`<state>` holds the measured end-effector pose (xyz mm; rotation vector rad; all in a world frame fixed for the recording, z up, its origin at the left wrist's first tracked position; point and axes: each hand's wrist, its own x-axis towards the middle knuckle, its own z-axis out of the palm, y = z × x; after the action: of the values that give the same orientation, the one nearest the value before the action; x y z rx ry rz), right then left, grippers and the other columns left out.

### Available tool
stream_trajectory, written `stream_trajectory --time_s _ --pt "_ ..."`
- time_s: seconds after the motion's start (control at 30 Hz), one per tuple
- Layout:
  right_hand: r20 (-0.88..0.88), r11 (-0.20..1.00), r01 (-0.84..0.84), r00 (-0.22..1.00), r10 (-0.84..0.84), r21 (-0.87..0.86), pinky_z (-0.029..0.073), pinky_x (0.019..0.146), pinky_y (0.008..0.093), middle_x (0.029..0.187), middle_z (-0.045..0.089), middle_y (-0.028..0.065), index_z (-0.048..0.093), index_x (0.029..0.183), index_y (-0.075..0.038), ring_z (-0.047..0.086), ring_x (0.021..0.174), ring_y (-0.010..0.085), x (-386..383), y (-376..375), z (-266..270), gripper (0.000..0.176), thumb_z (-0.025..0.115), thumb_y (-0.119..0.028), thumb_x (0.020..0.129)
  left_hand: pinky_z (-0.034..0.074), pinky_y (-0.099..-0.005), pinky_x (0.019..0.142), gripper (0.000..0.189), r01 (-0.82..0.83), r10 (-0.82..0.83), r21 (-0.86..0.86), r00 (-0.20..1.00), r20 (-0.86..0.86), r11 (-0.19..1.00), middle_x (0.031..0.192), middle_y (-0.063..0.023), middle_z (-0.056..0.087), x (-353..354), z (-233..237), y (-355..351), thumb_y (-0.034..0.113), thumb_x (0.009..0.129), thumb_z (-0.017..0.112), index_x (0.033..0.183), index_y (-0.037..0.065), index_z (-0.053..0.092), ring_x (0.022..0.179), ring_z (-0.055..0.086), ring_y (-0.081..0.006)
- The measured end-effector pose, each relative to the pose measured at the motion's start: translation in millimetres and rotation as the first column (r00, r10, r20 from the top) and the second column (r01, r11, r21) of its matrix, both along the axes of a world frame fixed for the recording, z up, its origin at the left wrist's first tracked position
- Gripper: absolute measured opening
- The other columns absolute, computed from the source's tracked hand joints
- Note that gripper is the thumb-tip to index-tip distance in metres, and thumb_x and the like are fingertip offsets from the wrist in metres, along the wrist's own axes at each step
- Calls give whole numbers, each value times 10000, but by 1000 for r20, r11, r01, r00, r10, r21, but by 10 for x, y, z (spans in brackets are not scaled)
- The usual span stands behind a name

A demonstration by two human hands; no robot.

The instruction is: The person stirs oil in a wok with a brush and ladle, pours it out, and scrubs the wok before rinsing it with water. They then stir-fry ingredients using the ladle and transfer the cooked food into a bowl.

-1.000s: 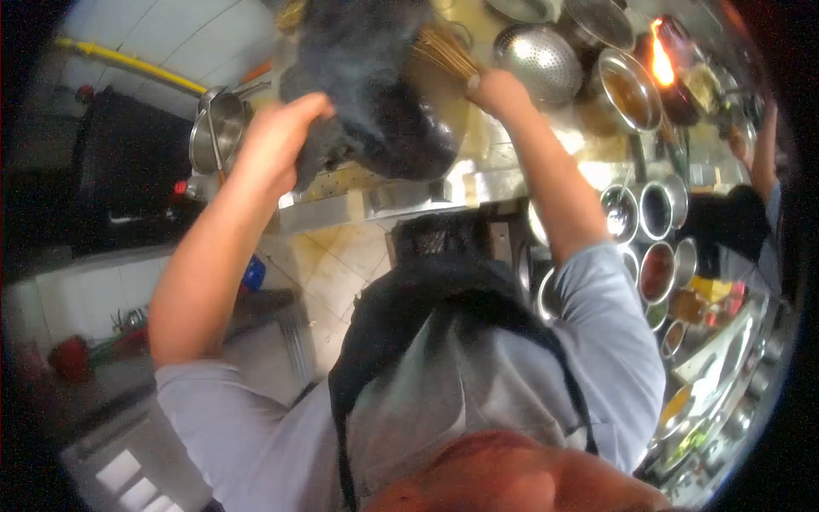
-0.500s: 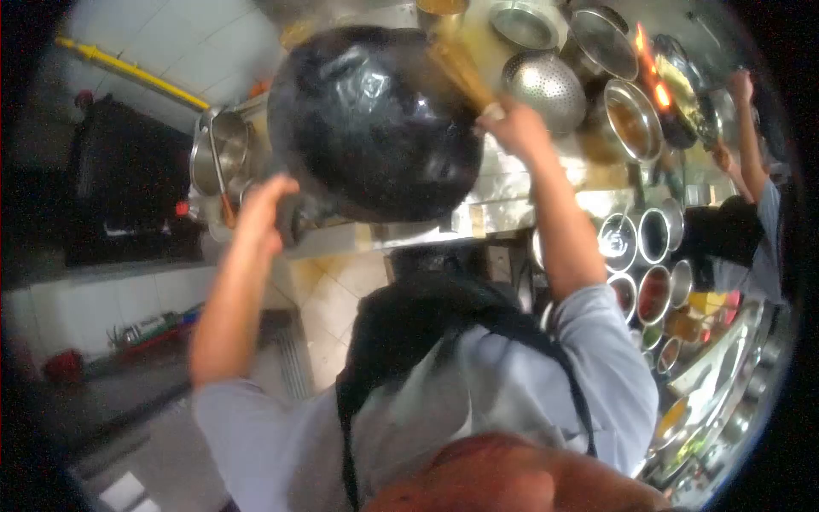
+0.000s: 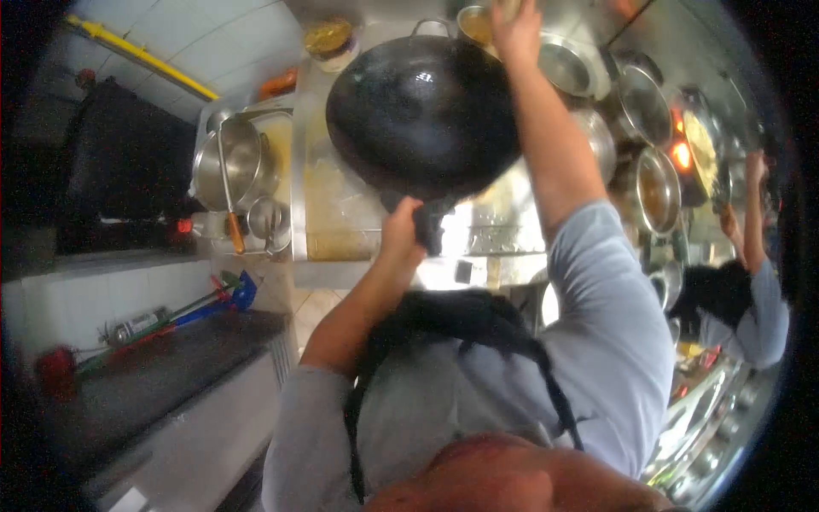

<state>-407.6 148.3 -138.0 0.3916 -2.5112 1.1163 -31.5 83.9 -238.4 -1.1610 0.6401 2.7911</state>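
Observation:
A large black wok (image 3: 418,119) sits over the stove, its dark inside facing up, with a wire loop handle (image 3: 431,27) on the far rim. My left hand (image 3: 399,239) is closed at the wok's thick dark near handle (image 3: 429,229). Beyond the wok's far right side, my right hand (image 3: 518,34) reaches out at the top edge of the view. Its fingers are closed round the pale end of a bamboo wok brush (image 3: 509,8); the rest of the brush is out of sight. A pot of yellowish liquid (image 3: 474,24) stands beside that hand.
On the left are a steel pot (image 3: 230,162) with a wooden-handled ladle (image 3: 234,226) and a small steel cup (image 3: 266,218). Several strainers and pots, one with brown liquid (image 3: 657,189), stand right. Flames (image 3: 681,154) burn near another person's arm (image 3: 755,209).
The wok has come down from a tilt and moved right, with my left hand at its handle. My right hand has gone from the wok's side up and away, carrying the brush.

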Motion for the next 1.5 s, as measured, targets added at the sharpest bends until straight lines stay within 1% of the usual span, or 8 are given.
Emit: stream_trajectory --time_s 0.27,0.47,0.67,0.93,1.0,1.07,1.2,1.5 --pt "303 863 -377 911 279 337 491 914 452 1134 654 199 508 1337 -115 624 1048 388 497 -88 -340 600 647 -342 800 568 -373 603 253 -112 112 -7 985 129 994 899 -141 649 -68 -110 126 138 843 604 1022 -34 556 730 675 -252" --pt "686 61 -712 694 219 700 537 831 435 1117 672 154 474 1401 -194 673 953 316 151 368 -1011 697 721 -329 764 553 -344 604 244 -147 136 53 975 178 988 871 -112 658 -139 -255 276 177 831 643 975 -17 608 721 672 -224" --pt "104 879 -153 987 119 451 546 769 452 1032 637 239 296 1464 -164 656 942 377 642 -258 -263 771 669 -352 816 559 -353 626 236 -172 165 47 978 125 984 877 -110 660 -131 -327 263 159 824 655 978 -14 609 727 671 -222" --pt "759 268 -957 257 599 112 505 910 435 1065 660 253 452 1399 -133 642 1035 327 1357 -59 -721 696 683 -341 777 568 -373 663 249 -161 158 158 987 32 974 908 -112 659 -111 -252 287 135 852 635 1039 -19 577 758 676 -241" --pt "763 -96 -781 565 314 618 527 858 455 1063 649 237 366 1448 -177 644 1005 353 550 34 -681 745 690 -319 793 569 -374 679 248 -124 122 195 992 22 973 915 -113 658 -118 -45 247 140 863 631 1042 -21 575 771 678 -244" --pt "196 663 -241 970 144 709 538 824 473 1097 612 229 251 1492 -217 642 990 375 189 158 -773 818 681 -347 807 569 -369 720 260 -111 97 -217 992 -75 970 942 -115 665 -52 139 257 155 871 645 1047 -26 585 805 682 -247" --pt "170 906 -159 981 98 393 536 825 487 1149 573 230 207 1499 -214 639 999 384 498 -271 -542 835 661 -366 814 566 -368 743 256 -159 149 102 983 106 982 958 -113 673 -103 -163 219 146 866 659 1047 -25 600 830 684 -244" --pt "752 193 -950 312 581 245 515 871 430 1140 636 232 331 1471 -179 649 976 363 1232 -272 -578 859 717 -366 727 562 -335 661 221 129 -79 -297 982 174 946 900 -118 696 -111 394 155 168 897 633 987 -33 640 744 693 -230"
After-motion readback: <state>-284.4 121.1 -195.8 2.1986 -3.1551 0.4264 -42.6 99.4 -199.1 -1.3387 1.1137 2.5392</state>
